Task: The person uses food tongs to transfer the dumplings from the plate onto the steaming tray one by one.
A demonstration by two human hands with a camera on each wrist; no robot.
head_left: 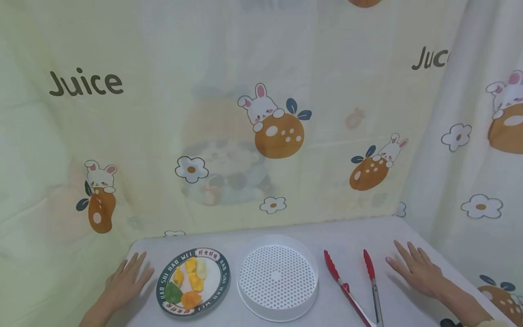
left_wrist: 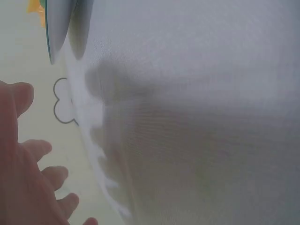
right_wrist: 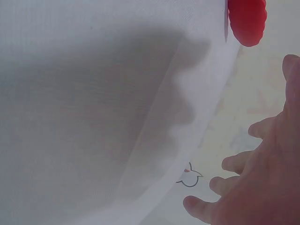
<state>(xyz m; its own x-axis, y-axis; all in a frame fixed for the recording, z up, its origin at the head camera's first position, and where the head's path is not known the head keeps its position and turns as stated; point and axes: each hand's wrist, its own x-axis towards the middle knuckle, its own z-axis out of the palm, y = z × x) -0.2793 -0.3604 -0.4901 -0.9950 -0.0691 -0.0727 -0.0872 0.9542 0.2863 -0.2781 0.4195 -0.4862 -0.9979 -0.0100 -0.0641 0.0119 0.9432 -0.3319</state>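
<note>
My left hand (head_left: 124,282) hovers at the table's left side, fingers spread, holding nothing. To its right is a green-rimmed plate (head_left: 215,277) bearing several dumpling-shaped pieces: yellow ones (head_left: 196,282), a green one (head_left: 173,293), an orange one (head_left: 190,299) and a whitish one (head_left: 201,269). A round white steamer tray (head_left: 276,293) with a perforated base stands mid-table. Spread-open tongs (head_left: 353,301) with red tips lie right of it. Nearest to them is my right hand (head_left: 417,272), fingers apart and holding nothing. In both wrist views the hands cast shadows on the white cloth.
A white cloth covers the table (head_left: 318,240). Behind it hangs a pale curtain (head_left: 327,181) printed with rabbits, oranges and flowers, and more curtain closes in the right side. Some dark object (head_left: 448,322) shows by the right forearm at the bottom edge.
</note>
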